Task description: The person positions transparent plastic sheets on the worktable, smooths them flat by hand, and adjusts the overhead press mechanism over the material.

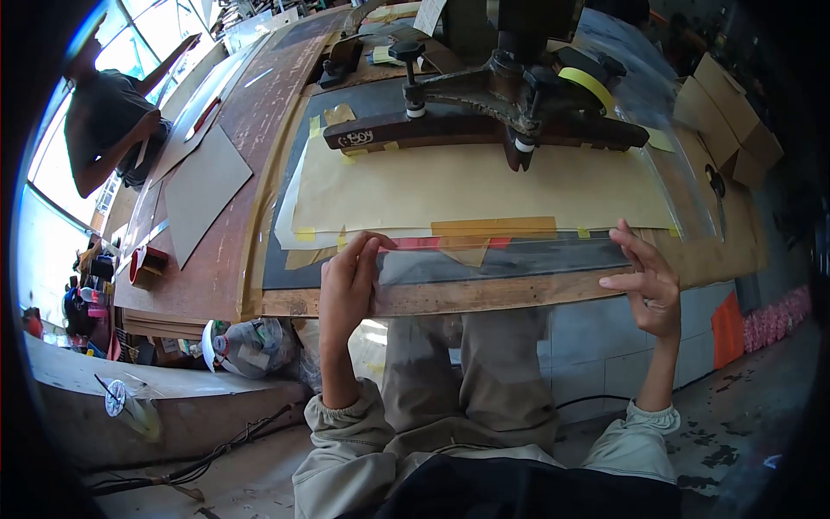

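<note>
Over the front edge of the bench, my left hand (348, 281) is closed, thumb and forefinger pinching the left edge of a clear plastic sheet (493, 281). The thin sheet spreads toward my right hand (650, 281), whose fingers are apart by its right end; whether they touch it I cannot tell. Just beyond lies a large cream paper sheet (484, 190), with a strip of brown tape (494, 227) and small yellow tape pieces along its near edge. A red strip (415, 244) shows below it. Across the paper's far side sits a dark clamp bar (484, 134) on a metal bracket.
A tape roll (588, 89) hangs on the machine. Scissors (716, 186) and a cardboard box (726, 112) are at right. Leftward are a grey board (207, 190), a red-handled tool (203, 118) and a small container (149, 266). Another person (112, 121) stands far left.
</note>
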A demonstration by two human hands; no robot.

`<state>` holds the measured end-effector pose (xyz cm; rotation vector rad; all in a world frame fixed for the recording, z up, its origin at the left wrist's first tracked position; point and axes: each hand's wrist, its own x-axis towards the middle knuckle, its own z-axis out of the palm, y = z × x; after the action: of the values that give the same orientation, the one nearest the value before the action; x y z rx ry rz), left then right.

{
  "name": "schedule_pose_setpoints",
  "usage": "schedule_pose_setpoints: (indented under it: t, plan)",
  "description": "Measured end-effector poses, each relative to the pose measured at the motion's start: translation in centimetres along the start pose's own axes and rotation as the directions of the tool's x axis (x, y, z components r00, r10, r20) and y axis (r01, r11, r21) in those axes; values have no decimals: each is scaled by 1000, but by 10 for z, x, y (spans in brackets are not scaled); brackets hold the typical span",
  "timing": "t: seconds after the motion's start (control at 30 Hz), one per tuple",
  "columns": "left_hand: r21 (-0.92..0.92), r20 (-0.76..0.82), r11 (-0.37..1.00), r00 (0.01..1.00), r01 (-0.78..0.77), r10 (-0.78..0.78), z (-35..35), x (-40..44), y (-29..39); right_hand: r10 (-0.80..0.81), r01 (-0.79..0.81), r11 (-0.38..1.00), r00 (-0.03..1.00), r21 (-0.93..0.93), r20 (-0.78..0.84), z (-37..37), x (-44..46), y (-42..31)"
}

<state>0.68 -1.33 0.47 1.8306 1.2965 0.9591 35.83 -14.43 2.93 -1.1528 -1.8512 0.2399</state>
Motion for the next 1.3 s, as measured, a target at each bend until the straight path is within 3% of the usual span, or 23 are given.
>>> schedule_pose_setpoints:
  t: [0.1, 0.13, 0.17, 0.2, 0.23, 0.27, 0.33, 0.37, 0.4, 0.47, 0.53, 0.63, 0.73, 0.87, 1.13, 1.2, 1.3]
  plan:
    - [-11, 131, 996, 988, 85, -83, -3, -2, 13, -218, 214, 961, 976, -174, -1, -7, 7, 2]
    - [-18, 186, 992, 975, 128, -123, -5, -4, 17, -71, 70, 997, 992, -20, -105, -4, 2, 5]
    - [-6, 196, 1000, 980, 25, -24, -6, -3, 9, 91, -64, 987, 979, 146, -182, 1, -8, 10]
    - [-89, 187, 995, 982, 38, -21, -6, -6, 12, 260, -181, 931, 938, 318, -229, 7, -11, 12]
    - [-171, 177, 984, 984, 50, -19, -6, -10, 18, 333, -251, 928, 890, 275, -311, 15, -9, 16]
    - [-251, 164, 966, 986, 58, -17, -7, -16, 21, 447, -362, 881, 848, 304, -283, 18, -7, 15]
    - [-173, 286, 961, 945, 214, -159, -15, -27, 9, 647, -558, 751, 729, 354, -224, 21, -3, 14]
    - [-167, 257, 975, 961, 147, -101, -15, -35, 12, 715, -652, 687, 684, 321, -145, 18, -1, 12]
    - [-159, 230, 984, 972, 78, -40, -11, -42, 16, 732, -663, 672, 662, 329, -161, 19, -1, 7]
    - [-249, 98, 965, 994, 80, -58, -1, -63, 22, 767, -690, 636, 613, 347, -189, 25, -6, -3]
    - [-211, 5, 977, 1000, 4, -3, 9, -82, 19, 762, -700, 648, 605, 300, -231, 27, -13, 1]
    - [-306, -77, 951, 997, -41, 18, 24, -99, 9, 753, -732, 654, 606, 189, -257, 28, -13, 7]
    - [-295, -16, 952, 995, 88, -97, 14, -99, 3, 771, -767, 629, 594, 128, -229, 25, 3, 8]
    - [-76, -57, 996, 997, -51, 47, 10, -68, 21, 786, -802, 597, 589, -15, -188, 24, 29, 26]
    - [192, -55, 968, 984, -159, 172, 11, -21, 29, 715, -727, 639, 682, -249, -156, 13, 50, 49]
    - [205, -40, 971, 990, -125, 136, 13, -16, 31, 693, -700, 643, 705, -311, -152, 10, 56, 59]
    - [202, -39, 973, 992, -108, 118, 15, -10, 30, 706, -711, 663, 698, -236, -118, 9, 62, 74]
